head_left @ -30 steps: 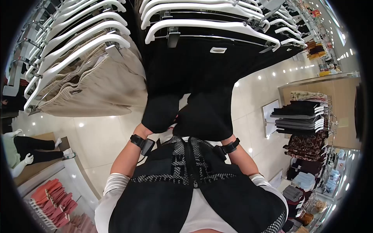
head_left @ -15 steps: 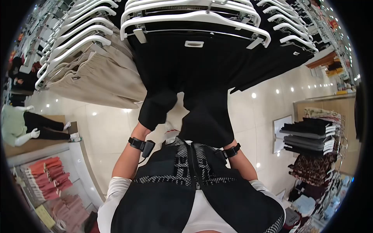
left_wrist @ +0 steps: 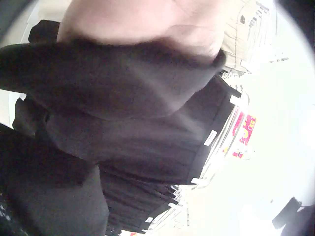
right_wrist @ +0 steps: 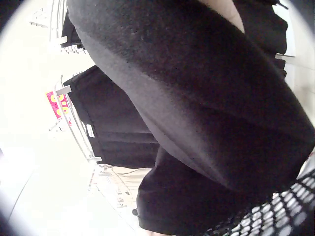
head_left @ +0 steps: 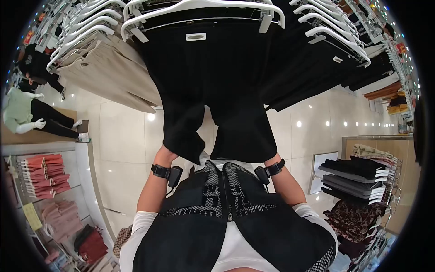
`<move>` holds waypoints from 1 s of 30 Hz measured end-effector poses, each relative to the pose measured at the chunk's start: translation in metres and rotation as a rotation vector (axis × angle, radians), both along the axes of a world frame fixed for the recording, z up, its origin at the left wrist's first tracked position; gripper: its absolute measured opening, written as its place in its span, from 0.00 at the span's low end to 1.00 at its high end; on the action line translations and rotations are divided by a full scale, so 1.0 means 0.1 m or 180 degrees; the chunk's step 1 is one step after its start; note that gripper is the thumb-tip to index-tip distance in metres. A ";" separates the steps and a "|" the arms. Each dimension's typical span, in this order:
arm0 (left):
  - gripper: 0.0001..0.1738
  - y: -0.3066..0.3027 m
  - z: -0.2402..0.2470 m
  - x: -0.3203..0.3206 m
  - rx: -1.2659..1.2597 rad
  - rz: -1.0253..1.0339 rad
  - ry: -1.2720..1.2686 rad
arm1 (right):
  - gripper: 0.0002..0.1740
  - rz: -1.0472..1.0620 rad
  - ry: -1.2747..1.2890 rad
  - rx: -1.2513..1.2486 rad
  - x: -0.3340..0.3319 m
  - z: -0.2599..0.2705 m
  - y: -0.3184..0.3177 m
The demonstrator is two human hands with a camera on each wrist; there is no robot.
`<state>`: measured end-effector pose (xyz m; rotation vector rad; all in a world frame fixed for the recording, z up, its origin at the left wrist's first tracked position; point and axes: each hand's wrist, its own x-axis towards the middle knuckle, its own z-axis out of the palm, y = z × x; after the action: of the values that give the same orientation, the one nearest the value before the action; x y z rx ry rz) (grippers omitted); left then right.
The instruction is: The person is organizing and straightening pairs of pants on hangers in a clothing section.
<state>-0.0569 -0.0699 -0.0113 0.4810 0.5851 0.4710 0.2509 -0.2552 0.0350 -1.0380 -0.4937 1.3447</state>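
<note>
A pair of black trousers [head_left: 231, 68] hangs by its waistband from a white clip hanger [head_left: 204, 5], a small white label at the waist. Its legs reach down toward the person's body, lifted forward. At the hem of the left-side leg is my left hand [head_left: 166, 154], its fingers covered by the cloth. My right hand [head_left: 273, 160] is at the other leg's hem, likewise mostly covered. In the left wrist view, black fabric lies across the left hand [left_wrist: 142, 22]. Only a sliver of the right hand [right_wrist: 226, 11] shows past the cloth in the right wrist view.
Beige trousers [head_left: 108, 68] hang to the left, more black trousers [head_left: 312, 68] to the right. A mannequin [head_left: 27, 111] stands on a platform at left. Pink garments [head_left: 61, 220] hang lower left; a rack of folded-over dark trousers [head_left: 353, 174] is at right. Pale tile floor [head_left: 122, 136] lies below.
The view has shifted so the hung trousers sit further left and higher in the picture. The legs appear straighter and hang lower, with both hands still at the hems.
</note>
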 end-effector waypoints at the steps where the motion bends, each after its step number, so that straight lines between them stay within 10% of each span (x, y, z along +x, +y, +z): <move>1: 0.24 -0.05 -0.02 0.00 0.0095 -0.0040 0.0334 | 0.30 0.0033 -0.0032 0.0014 0.03 0.01 0.01; 14: 0.30 -0.07 0.03 -0.39 -0.0327 0.0255 -0.1076 | 0.30 0.0398 -0.0209 0.0022 0.03 0.06 0.21; 30: 0.33 1.16 1.07 -0.38 0.1877 -0.1112 0.0534 | 0.31 0.0043 -0.0592 -0.0251 -0.75 0.01 1.01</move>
<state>-0.0945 0.0458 0.0956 1.1731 0.5028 0.2622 0.1754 -0.1541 0.0358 -1.2337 -0.5904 1.2942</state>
